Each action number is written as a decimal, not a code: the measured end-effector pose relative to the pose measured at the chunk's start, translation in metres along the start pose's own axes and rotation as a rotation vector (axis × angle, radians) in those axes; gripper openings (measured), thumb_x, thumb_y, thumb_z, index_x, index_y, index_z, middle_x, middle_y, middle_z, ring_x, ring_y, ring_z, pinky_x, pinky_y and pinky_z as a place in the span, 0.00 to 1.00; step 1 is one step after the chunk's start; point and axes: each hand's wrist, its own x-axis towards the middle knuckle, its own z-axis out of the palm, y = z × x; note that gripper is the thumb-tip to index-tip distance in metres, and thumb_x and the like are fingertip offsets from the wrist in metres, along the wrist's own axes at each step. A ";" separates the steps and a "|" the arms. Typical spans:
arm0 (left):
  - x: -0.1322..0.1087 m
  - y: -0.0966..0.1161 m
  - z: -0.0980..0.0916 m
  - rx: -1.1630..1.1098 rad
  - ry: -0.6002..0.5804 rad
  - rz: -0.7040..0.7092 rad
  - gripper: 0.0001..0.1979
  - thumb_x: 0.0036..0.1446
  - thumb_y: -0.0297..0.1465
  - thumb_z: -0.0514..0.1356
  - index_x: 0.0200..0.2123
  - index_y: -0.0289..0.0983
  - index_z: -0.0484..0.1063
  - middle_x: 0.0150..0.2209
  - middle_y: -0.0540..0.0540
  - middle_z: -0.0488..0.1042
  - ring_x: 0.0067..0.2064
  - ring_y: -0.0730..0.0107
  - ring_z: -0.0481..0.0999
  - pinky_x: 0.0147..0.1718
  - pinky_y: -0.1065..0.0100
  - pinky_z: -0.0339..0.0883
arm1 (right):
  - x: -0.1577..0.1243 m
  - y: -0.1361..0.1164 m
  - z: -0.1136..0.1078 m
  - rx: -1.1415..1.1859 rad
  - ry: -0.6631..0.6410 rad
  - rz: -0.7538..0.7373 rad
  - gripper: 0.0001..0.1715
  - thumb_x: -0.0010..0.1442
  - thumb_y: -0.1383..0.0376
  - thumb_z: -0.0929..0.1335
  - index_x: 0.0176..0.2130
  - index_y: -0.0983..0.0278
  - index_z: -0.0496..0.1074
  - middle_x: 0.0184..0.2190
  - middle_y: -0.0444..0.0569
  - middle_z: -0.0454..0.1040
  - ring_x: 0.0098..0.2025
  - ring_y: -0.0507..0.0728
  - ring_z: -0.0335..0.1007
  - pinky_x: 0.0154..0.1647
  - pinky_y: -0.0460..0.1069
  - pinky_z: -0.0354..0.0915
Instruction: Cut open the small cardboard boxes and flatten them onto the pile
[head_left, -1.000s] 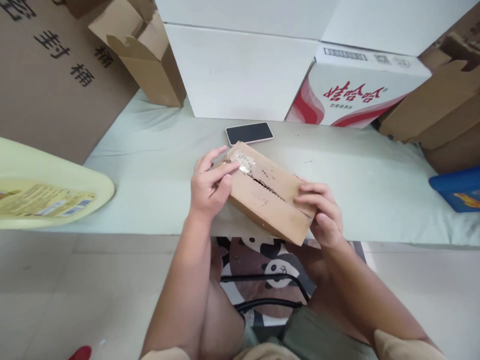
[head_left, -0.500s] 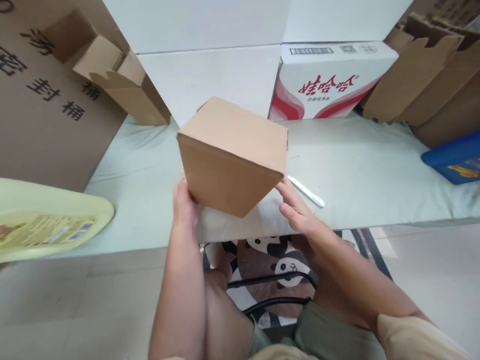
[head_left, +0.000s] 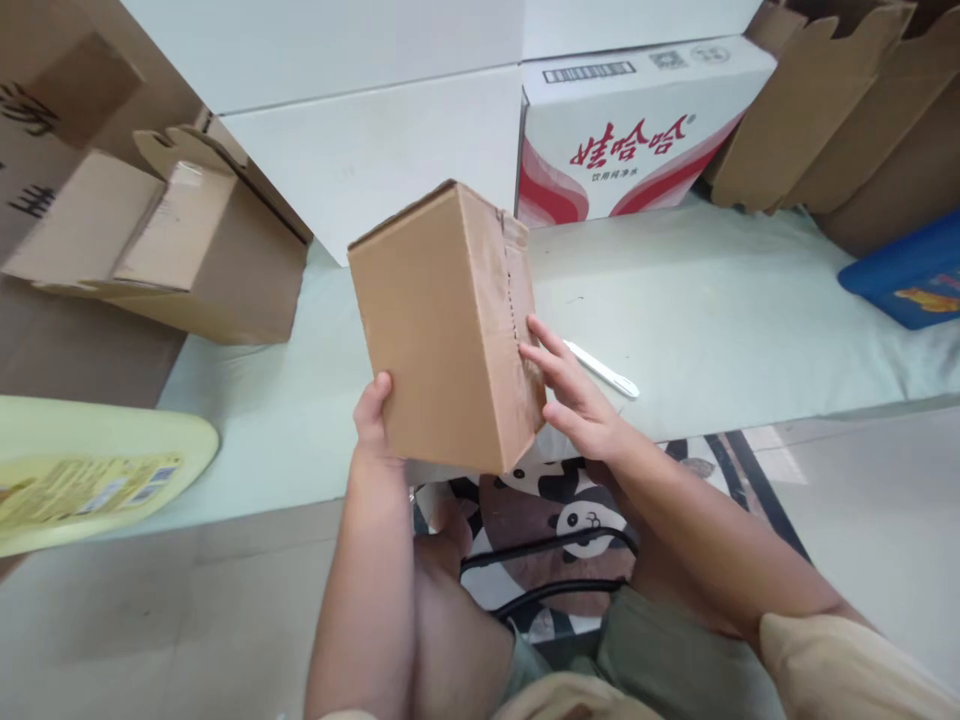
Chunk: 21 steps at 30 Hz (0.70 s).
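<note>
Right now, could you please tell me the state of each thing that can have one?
Cardboard box: held, tilted; whether unsealed, cannot tell.
Left hand: gripping the box, thumb on its broad face.
Right hand: fingers spread against its seamed side.
White slim tool: lying on the cloth.
Carton at left: flaps open.
Red-and-white box: visible sides closed.

The cardboard box (head_left: 427, 335) is plain brown and closed, held tilted just left of the middle of the frame. A broad, smooth, unmarked face is turned toward the camera, its lowest corner pointing to the bottom of the frame. Along its right side runs a narrower face, creased and scuffed, with a rough, dark, broken line down its seam. The upper left edge looks dark, and the uppermost corner points to the top.
</note>
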 end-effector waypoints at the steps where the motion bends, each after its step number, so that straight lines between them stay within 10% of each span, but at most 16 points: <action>1: 0.002 0.001 0.000 -0.002 0.014 0.011 0.23 0.49 0.49 0.68 0.41 0.38 0.79 0.44 0.38 0.82 0.56 0.40 0.78 0.52 0.46 0.76 | 0.001 0.002 -0.003 -0.041 0.068 0.035 0.29 0.69 0.49 0.62 0.65 0.52 0.65 0.71 0.52 0.59 0.69 0.65 0.60 0.64 0.62 0.65; 5: 0.010 0.007 -0.003 -0.021 0.106 0.121 0.20 0.52 0.48 0.66 0.43 0.41 0.79 0.44 0.44 0.83 0.56 0.46 0.78 0.50 0.53 0.77 | -0.001 0.021 -0.024 -0.476 0.331 0.343 0.21 0.62 0.60 0.66 0.54 0.62 0.72 0.50 0.58 0.76 0.47 0.64 0.74 0.50 0.61 0.70; 12: 0.011 0.014 0.005 -0.076 0.104 0.181 0.24 0.52 0.49 0.66 0.48 0.42 0.77 0.51 0.45 0.81 0.61 0.51 0.74 0.53 0.56 0.74 | -0.012 0.052 -0.041 -0.893 -0.015 0.698 0.15 0.60 0.61 0.66 0.43 0.65 0.76 0.42 0.61 0.75 0.45 0.68 0.70 0.45 0.58 0.66; 21: 0.013 0.009 -0.004 0.015 0.144 0.124 0.19 0.53 0.44 0.66 0.45 0.41 0.79 0.47 0.44 0.82 0.53 0.52 0.79 0.46 0.59 0.77 | 0.005 0.015 -0.029 0.087 0.119 0.466 0.21 0.69 0.51 0.60 0.39 0.63 0.72 0.26 0.44 0.71 0.20 0.50 0.63 0.25 0.47 0.61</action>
